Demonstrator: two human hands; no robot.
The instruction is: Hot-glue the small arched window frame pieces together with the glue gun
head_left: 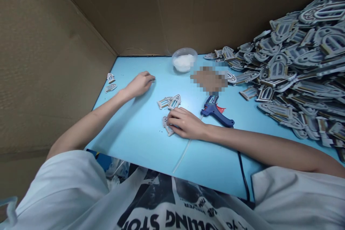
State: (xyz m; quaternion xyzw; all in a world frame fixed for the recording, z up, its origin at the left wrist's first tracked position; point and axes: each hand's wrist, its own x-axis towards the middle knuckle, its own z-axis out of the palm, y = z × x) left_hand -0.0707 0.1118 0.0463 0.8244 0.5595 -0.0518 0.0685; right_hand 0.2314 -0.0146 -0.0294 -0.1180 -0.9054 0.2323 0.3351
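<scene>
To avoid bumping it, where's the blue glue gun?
In the head view, the glue gun lies right of centre on the tabletop, to the right of the right hand.

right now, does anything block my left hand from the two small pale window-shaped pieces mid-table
Nothing visible does: only flat light-blue tabletop shows between your left hand and the two small pale window-shaped pieces. Your right hand is at their near side, outside that gap.
</scene>
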